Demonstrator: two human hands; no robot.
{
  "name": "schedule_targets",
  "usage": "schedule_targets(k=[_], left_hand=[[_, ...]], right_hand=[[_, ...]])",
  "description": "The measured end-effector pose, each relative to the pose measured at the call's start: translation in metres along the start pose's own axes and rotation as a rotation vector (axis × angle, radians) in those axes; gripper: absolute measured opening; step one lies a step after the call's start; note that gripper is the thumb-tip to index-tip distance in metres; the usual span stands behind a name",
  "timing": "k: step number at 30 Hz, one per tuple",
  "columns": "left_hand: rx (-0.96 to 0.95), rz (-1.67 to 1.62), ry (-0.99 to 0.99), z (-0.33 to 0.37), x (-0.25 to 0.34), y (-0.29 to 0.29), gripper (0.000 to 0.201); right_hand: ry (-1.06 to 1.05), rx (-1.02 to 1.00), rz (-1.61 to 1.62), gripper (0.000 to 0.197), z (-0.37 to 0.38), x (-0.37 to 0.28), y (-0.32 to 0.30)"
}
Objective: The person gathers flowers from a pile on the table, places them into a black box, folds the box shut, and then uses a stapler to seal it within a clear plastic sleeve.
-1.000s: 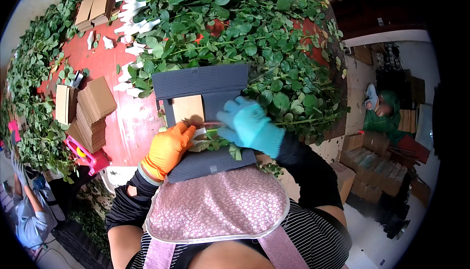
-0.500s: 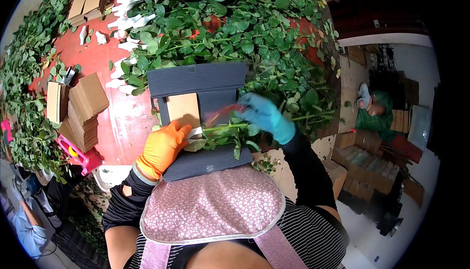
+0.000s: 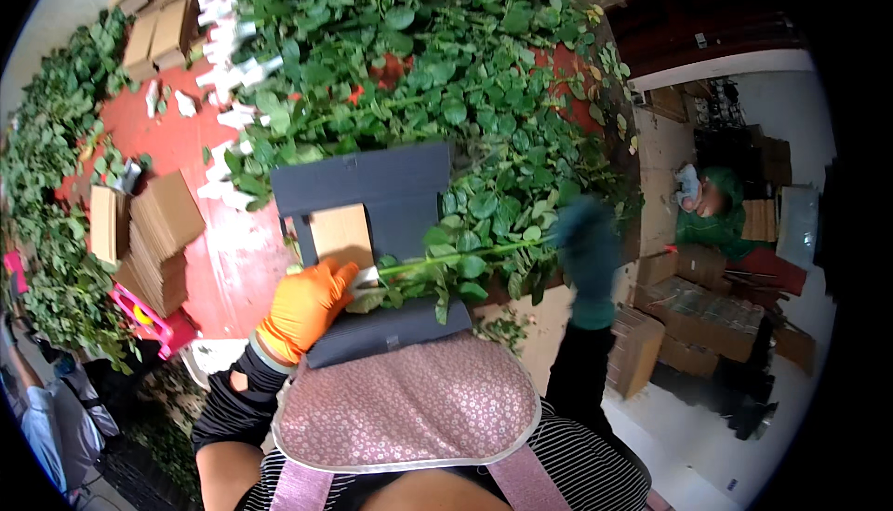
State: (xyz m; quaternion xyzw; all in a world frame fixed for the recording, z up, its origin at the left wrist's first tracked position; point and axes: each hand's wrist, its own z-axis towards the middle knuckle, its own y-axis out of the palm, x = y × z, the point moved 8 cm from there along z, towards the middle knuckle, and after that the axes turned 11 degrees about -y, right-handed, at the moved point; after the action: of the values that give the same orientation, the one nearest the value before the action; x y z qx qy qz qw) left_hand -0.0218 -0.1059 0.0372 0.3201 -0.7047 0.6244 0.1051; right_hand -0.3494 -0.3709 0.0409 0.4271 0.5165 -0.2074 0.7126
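My left hand [image 3: 302, 305], in an orange glove, is closed on the white-covered end [image 3: 364, 278] of a long leafy flower stem [image 3: 435, 260]. The stem runs rightward across a dark ribbed sheet [image 3: 358, 174], whose far and near parts flank it. A brown cardboard piece [image 3: 341, 232] lies on the sheet, just beyond the left fingers. Out at the stem's far right end is my right hand [image 3: 588, 246], in a teal glove. It is smeared by motion, so its fingers cannot be made out.
Piled leafy stems [image 3: 400, 74] cover the red table [image 3: 237, 269], their white-covered ends [image 3: 223, 55] facing left. Stacked cardboard pieces [image 3: 158, 232] stand at left by a pink holder [image 3: 163, 325]. Cardboard boxes [image 3: 688, 297] and a person in green [image 3: 712, 209] are at right.
My right hand has swept right from above the middle of the stem to its far end. The red blur beside it is gone. My left hand keeps its hold.
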Motion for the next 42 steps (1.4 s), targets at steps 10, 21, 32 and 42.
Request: schedule_targets(k=[10,21,32,42], left_hand=[[-0.069,0.026,0.005,0.002,0.003,0.008,0.038],[-0.08,0.027,0.022,0.002,-0.001,0.014,0.035],[-0.098,-0.033,-0.044,0.002,0.002,0.005,0.034],[-0.076,-0.05,-0.041,0.002,0.001,-0.003,0.035]], right_hand=[[0.23,-1.326,-0.839,0.025,0.071,0.069,0.232],[-0.58,-0.711,-1.782,0.061,0.377,0.186,0.311],[-0.534,-1.127,-1.835,0.026,0.235,0.196,0.246],[-0.548,-1.227,-1.63,0.015,0.238,0.094,0.329]])
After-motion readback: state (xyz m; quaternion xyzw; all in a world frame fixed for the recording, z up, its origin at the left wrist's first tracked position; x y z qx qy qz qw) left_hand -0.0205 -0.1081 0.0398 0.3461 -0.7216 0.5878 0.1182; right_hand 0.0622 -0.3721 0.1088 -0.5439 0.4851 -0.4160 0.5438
